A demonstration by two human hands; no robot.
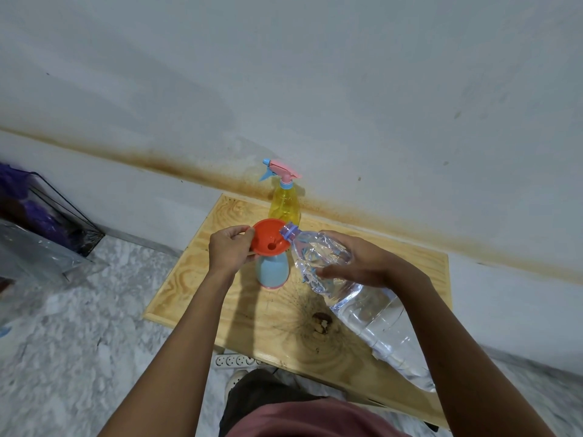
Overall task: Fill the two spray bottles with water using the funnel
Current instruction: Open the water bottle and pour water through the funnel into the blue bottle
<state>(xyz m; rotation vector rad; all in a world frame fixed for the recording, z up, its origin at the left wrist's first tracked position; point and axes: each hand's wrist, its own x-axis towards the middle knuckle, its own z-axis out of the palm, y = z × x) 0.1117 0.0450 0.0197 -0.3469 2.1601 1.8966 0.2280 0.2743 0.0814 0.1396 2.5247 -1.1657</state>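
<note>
An orange funnel (270,237) sits in the neck of a light blue spray bottle (272,269) that stands on a small wooden table (220,298). My left hand (229,247) pinches the funnel's left rim. My right hand (362,263) grips the upper part of a large clear water bottle (362,304), tilted with its open blue-ringed mouth (288,231) over the funnel's right edge. Behind them stands a yellow spray bottle (284,203) with a pink and blue trigger head screwed on. The blue bottle has no spray head on it.
The table stands against a white wall with a brown stain band. A dark knot (321,321) marks the tabletop. A white power strip (236,361) lies on the marble floor under the front edge. A wire rack with purple fabric (38,209) stands at left.
</note>
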